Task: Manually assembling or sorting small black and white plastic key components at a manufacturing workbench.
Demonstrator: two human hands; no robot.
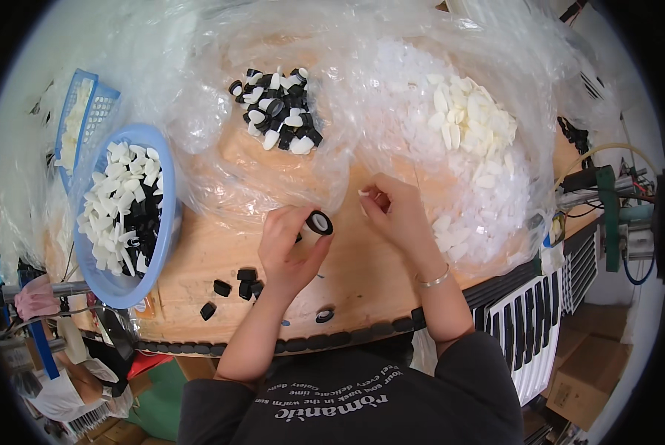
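Observation:
My left hand (282, 248) is closed round a black round cap (311, 215) with a white disc inside, its open face turned up and to the right. To the right of it, my right hand (399, 219) pinches a small white plastic piece (363, 193) between thumb and fingertips. The hands are apart, above the wooden table (354, 274). Several loose black caps (245, 288) lie left of my left forearm, and a single black cap (325, 315) sits near the front edge.
A blue basin (170, 215) of white and black pieces stands left, beside a blue basket (111, 93). Farther back lie mixed black-and-white pieces (277, 111) on clear plastic sheeting (199, 52). White pieces (473, 119) heap at right. Black caps (340, 339) line the front edge.

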